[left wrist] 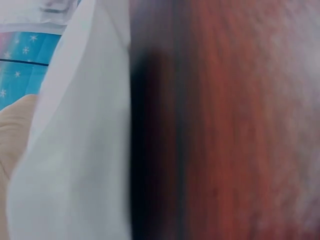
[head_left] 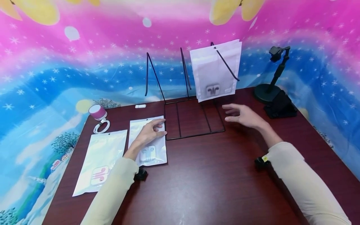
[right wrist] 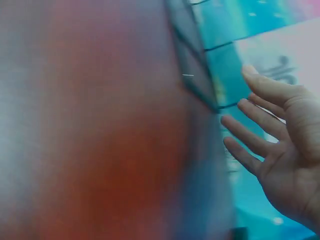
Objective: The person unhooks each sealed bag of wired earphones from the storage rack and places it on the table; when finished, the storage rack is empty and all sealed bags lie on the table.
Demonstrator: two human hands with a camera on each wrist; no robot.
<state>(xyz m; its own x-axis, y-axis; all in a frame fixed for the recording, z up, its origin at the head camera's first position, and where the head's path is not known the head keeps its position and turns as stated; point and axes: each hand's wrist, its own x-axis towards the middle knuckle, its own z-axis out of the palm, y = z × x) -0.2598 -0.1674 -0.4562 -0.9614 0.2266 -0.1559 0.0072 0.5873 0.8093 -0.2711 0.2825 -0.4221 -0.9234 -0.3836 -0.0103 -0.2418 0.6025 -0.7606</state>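
My left hand (head_left: 149, 133) is over a white zip pouch (head_left: 137, 125) with white earphones in a clear case, its thumb and fingers spread apart near the pouch's right edge. A pale surface fills much of the left wrist view and hides most of that hand. My right hand (head_left: 244, 116), fingers spread and holding nothing, is to the right of a black wire rack (head_left: 194, 137). From the rack's right arm hang white pouches (head_left: 216, 70), the front one with dark earphones inside. In the right wrist view the right palm and fingers (right wrist: 250, 137) show plainly.
Another white pouch (head_left: 108, 143) with pink earphones lies at the left. Behind it stand a pink-and-white cylinder (head_left: 97, 112) and a coiled white cable (head_left: 102, 125). A small white stick (head_left: 140, 106) lies near the back edge. A black stand (head_left: 277, 76) is at the back right.
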